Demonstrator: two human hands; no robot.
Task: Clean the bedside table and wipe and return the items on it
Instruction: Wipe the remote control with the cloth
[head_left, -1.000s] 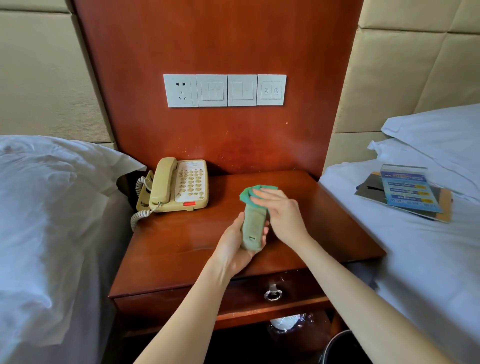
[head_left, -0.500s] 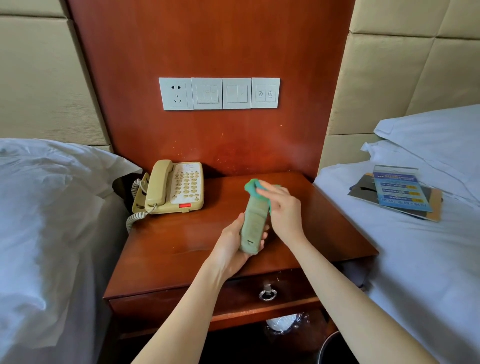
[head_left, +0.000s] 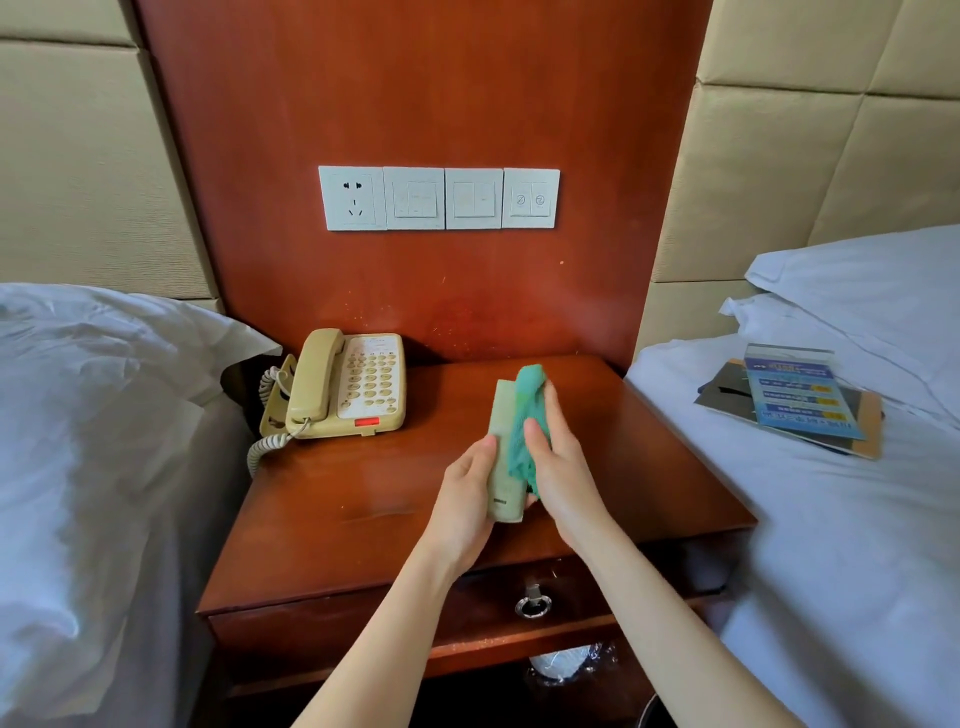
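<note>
Right of and in front of the phone (head_left: 347, 385) the tabletop (head_left: 363, 499) lies bare; both hands hover there.

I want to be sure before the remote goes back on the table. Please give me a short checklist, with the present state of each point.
1. Left hand holds the remote firmly: ok.
2. Right hand presses the green cloth against the remote: ok.
3. Whole remote wiped: cannot tell, the underside is hidden.
4. Free spot on the bedside table right of the telephone: ok.
5. Table surface clean: cannot tell.
</note>
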